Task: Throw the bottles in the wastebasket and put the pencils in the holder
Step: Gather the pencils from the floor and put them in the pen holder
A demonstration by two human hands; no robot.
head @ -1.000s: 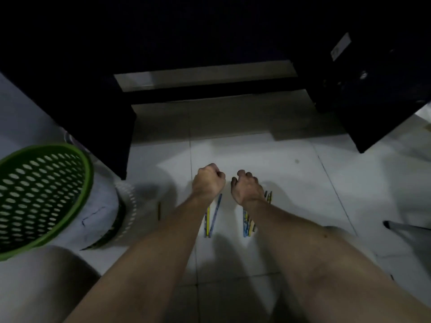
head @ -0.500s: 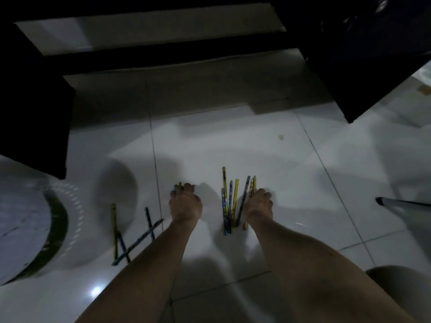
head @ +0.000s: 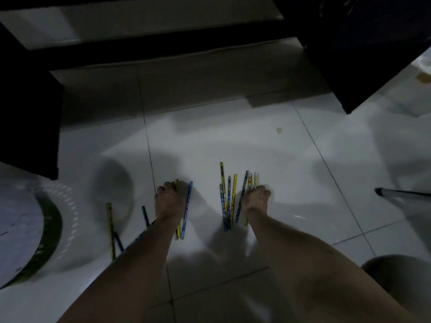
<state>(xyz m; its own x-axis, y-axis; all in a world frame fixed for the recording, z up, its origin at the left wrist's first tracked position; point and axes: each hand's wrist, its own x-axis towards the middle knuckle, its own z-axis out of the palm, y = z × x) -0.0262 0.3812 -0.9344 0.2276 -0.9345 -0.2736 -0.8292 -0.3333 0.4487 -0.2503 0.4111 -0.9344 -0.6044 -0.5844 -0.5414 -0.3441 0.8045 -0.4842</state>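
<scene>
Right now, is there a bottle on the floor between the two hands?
No, only pencils lie on the white tiled floor between the left hand and right hand.

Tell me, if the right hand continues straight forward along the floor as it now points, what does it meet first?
Probably nothing soon: past the right hand and the pencils beside it lies bare white floor tile; farther on looms dark furniture, though depth is unclear.

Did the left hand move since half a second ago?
Cannot tell. The camera shifted. The left hand sits just right of the tile seam as before, now with a blue pencil showing beside it.
</scene>
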